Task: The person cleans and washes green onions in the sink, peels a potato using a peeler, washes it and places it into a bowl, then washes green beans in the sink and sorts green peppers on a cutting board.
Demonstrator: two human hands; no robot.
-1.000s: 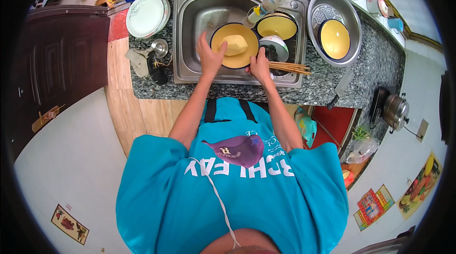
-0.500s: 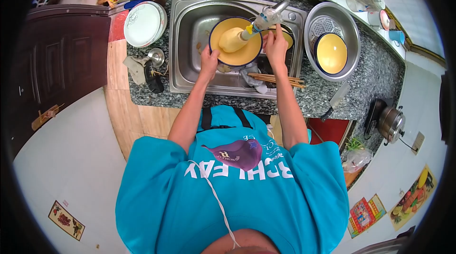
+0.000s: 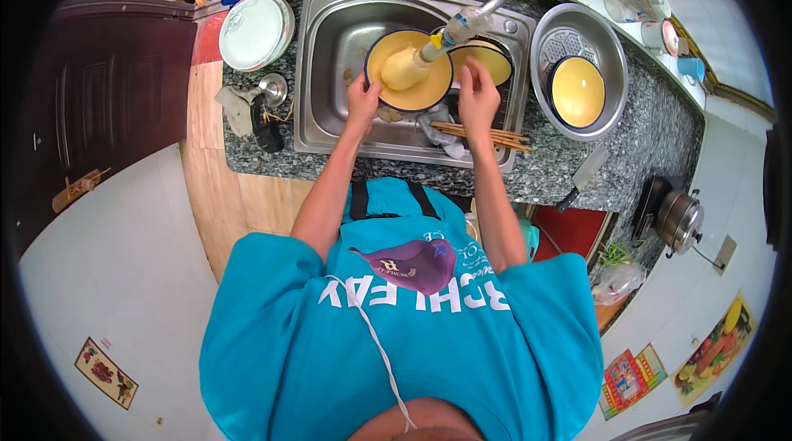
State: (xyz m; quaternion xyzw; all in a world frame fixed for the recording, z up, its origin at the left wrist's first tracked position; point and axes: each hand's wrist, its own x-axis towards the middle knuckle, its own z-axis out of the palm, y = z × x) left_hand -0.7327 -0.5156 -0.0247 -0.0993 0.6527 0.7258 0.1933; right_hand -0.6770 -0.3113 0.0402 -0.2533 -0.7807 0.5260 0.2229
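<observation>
My left hand (image 3: 361, 103) grips the near left rim of a yellow enamel bowl (image 3: 433, 86) with a dark blue edge, tilted over the sink (image 3: 330, 107). A faucet (image 3: 466, 24) wrapped in clear plastic points down into it. At its outlet, a pale bulging shape (image 3: 404, 70), apparently water, reaches into the bowl. My right hand (image 3: 478, 103) is just right of the bowl, fingers stretched, thumb apart, nothing visible in it. Behind its fingertips, another yellow bowl (image 3: 492, 66) sits in the smaller basin. Several wooden chopsticks (image 3: 503, 140) and a grey cloth (image 3: 441, 132) lie by my right wrist.
A metal basin (image 3: 615, 103) with a strainer and a yellow bowl (image 3: 577, 93) stands on the right counter. Nearby lies a knife (image 3: 586, 173). Stacked white plates (image 3: 252, 33), a small metal cup (image 3: 273, 89) and a rag (image 3: 237, 111) are on the left. A pot (image 3: 678, 218) stands far right.
My right hand has come off the bowl's right side and moved slightly down, showing more of the second bowl. My left hand keeps its hold, and the bowl has shifted slightly.
</observation>
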